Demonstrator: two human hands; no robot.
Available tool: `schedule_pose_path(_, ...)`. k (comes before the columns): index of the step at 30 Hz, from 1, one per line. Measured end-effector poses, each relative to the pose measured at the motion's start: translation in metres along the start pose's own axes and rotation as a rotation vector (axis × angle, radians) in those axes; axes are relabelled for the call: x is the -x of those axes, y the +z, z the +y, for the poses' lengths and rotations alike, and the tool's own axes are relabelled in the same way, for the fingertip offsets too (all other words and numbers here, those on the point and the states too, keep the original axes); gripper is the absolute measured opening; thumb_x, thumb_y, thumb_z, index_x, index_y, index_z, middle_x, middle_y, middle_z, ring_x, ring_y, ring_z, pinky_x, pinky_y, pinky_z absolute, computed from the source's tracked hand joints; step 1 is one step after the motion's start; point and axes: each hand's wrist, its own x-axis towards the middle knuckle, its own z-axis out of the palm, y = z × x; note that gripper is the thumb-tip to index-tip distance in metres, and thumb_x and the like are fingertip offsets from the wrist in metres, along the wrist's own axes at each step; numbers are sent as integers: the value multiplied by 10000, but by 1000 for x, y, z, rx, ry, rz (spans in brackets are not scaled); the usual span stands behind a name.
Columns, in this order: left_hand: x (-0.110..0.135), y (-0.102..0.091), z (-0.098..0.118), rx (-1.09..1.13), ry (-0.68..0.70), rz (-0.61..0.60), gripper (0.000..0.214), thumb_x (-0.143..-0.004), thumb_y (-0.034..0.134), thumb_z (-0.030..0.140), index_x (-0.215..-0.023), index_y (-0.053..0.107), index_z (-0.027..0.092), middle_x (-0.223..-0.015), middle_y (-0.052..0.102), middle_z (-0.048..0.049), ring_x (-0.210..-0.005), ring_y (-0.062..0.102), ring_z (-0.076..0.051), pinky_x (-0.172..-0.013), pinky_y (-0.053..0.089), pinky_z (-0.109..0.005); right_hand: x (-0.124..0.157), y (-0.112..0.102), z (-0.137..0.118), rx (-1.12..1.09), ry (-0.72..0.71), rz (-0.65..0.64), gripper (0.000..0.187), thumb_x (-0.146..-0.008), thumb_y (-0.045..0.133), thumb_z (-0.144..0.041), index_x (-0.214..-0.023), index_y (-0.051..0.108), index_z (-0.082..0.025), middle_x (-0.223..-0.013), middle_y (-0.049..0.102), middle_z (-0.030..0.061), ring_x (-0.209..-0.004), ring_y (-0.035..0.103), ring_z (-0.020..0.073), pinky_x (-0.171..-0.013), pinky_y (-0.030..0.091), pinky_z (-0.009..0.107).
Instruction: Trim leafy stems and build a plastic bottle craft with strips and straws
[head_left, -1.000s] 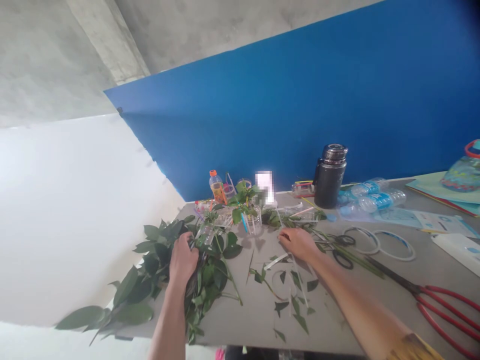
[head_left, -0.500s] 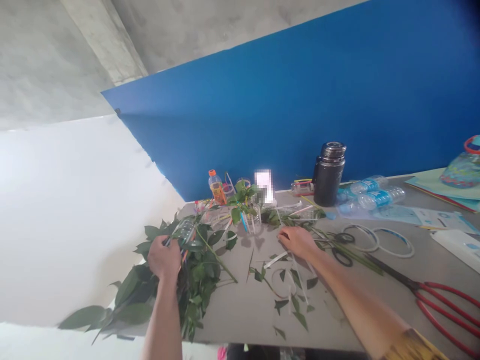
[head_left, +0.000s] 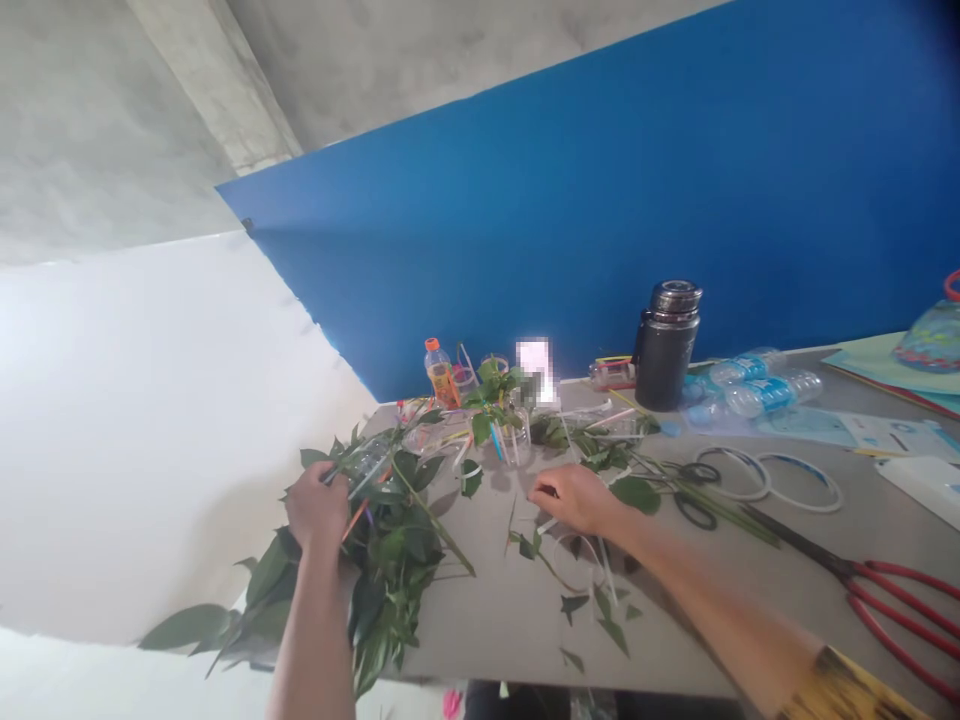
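Note:
My left hand (head_left: 319, 505) is closed at the left, among a heap of leafy green branches (head_left: 397, 560). Beside its fingers lies a clear plastic bottle (head_left: 369, 458) with straws and leaves about it; what the fingers grip is hidden. My right hand (head_left: 574, 498) hovers low over the middle of the table, thumb and fingertips pinched together, and anything between them is too small to name. Under and near it are cut leaf pieces (head_left: 613, 636) and thin white strips. Behind, a clear container (head_left: 516, 440) holds leafy sprigs and coloured straws.
A dark thermos (head_left: 667, 345) stands by the blue wall, with plastic water bottles (head_left: 772, 392) lying beside it. At the right are black-handled scissors (head_left: 697, 508), white rings (head_left: 801, 484) and red-handled shears (head_left: 855, 570). An orange-capped bottle (head_left: 441, 372) stands at the back left.
My right hand has moved left and slightly nearer to me, away from the stems. My left hand has shifted slightly left and stays closed. The view has turned a little.

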Motion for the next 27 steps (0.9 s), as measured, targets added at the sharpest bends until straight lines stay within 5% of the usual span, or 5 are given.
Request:
schedule_pose_path(7,-28,-11,-11,-9,86,-132,249,-761,606,291,-935,750,185,-1043,783,-118,-967,704,-324,-817,522,-372,-15,-4,-44,0,-150,-237,188,-888,676,-349,-840,815,-231,-832,798,39,-785,692,192,-617,362,248)
schedule_pose_path(12,-27,-16,-2,-50,110,-165,202,-746,601,310,-844,736,197,-880,773,-100,-863,699,-298,-714,496,-332,-33,15,-89,-108,-159,-394,454,-937,609,-574,-760,778,-191,-723,759,44,-645,651,166,-564,381,236)
schedule_pose_path(16,-25,-21,8,-77,138,-217,204,-778,589,307,-859,745,203,-881,764,-94,-878,703,-290,-711,492,-322,-40,44,-113,-132,-73,-314,438,-962,584,-505,-710,753,-188,-711,755,45,-686,664,171,-579,404,226)
schedule_pose_path(20,-28,-26,15,-179,98,-139,261,-788,594,274,-984,762,241,-1019,771,-99,-929,699,-310,-744,509,-359,-42,51,-110,-180,-115,-265,345,-979,529,-277,-766,780,-173,-751,779,58,-762,694,167,-668,443,217)
schedule_pose_path(27,-47,-26,23,-232,197,-168,207,-842,588,338,-908,769,265,-965,769,-89,-891,679,-296,-709,483,-343,-36,29,-87,-241,-71,-322,337,-948,494,-209,-789,786,-153,-670,757,50,-698,692,162,-658,465,208)
